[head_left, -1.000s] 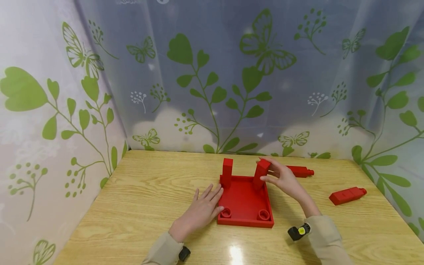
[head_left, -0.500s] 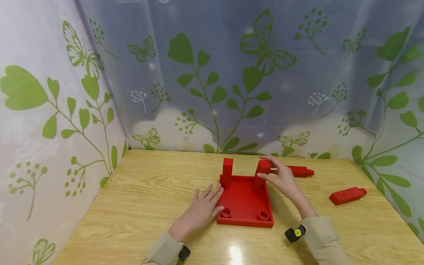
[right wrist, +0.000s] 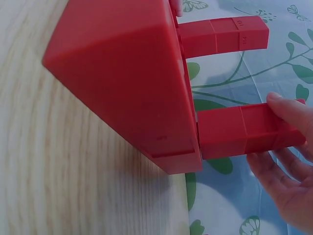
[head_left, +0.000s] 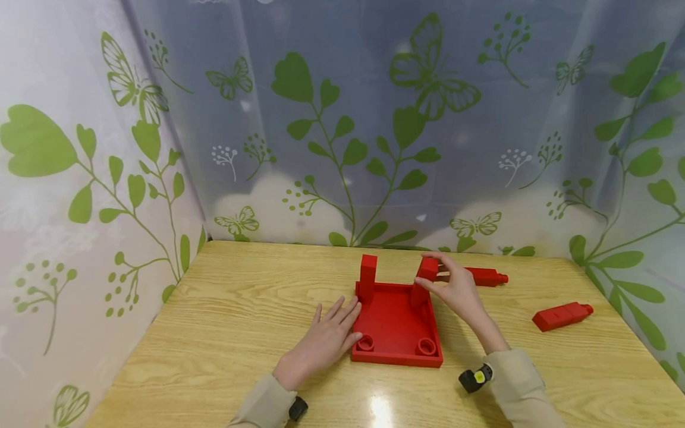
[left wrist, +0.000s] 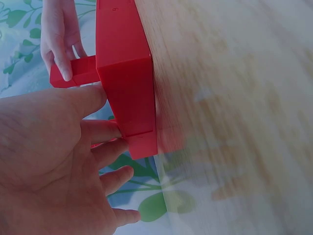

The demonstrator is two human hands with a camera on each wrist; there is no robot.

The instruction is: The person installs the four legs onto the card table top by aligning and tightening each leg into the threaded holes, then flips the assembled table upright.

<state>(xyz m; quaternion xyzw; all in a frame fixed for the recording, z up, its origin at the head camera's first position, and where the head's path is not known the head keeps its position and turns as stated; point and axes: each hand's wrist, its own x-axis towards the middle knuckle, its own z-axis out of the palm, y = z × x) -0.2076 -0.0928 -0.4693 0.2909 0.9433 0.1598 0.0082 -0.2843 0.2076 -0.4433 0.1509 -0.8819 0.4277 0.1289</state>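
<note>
Right of centre, here's the right hand pinching a red square post, long axis upright, top end skyward, at the red tray's far right corner. Left hand, fingers spread, touches the tray's left wall. A second upright post stands far left. Over right, two lie flat, knobs pointing right: the farther loose post, partly behind the right hand, and the nearer loose post.

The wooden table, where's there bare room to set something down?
The table is bare left of the left hand and between the sleeves, nearer than the red tray. The tray's far right corner is crowded: right hand, gripped post, loose piece past the hand.
</note>
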